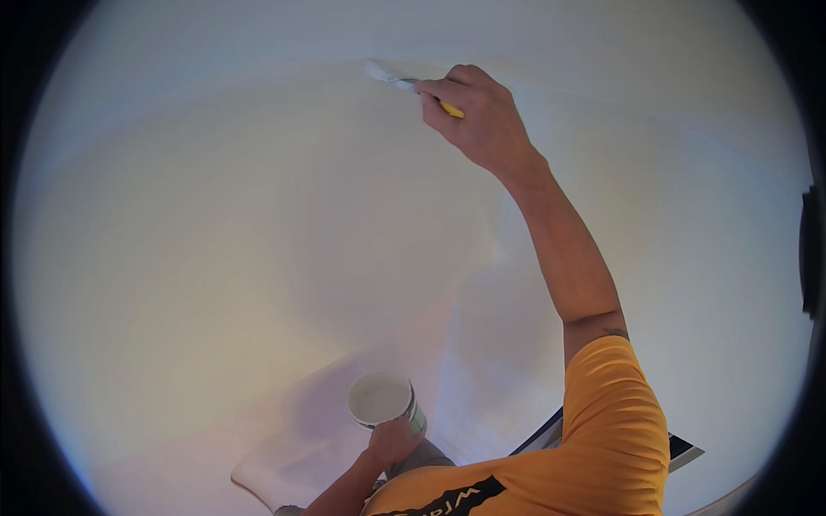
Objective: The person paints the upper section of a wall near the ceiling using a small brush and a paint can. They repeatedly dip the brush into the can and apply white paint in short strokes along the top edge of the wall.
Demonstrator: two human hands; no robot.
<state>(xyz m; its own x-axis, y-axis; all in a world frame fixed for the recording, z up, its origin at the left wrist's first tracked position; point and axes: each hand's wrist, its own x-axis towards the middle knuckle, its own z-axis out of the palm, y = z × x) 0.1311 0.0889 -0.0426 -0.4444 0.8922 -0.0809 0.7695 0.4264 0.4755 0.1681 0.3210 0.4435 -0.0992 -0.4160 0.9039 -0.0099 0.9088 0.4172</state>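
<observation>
Raised at the upper middle, my right hand [474,113] grips a paintbrush [401,82] with a yellow handle. Its white-coated bristles touch the pale wall [310,193] near a faint horizontal line high up. Low in the view, close to my body, my left hand [395,442] holds a round paint bucket [381,396] by its side and rim. White paint shows inside the bucket, and a greenish label is on its side. My fingers partly hide the bucket's lower side.
A pale curved edge [248,488] lies at the lower left. Dark-and-grey framed items [684,450] show behind my orange shirt at the lower right. A dark object [812,251] is at the far right rim.
</observation>
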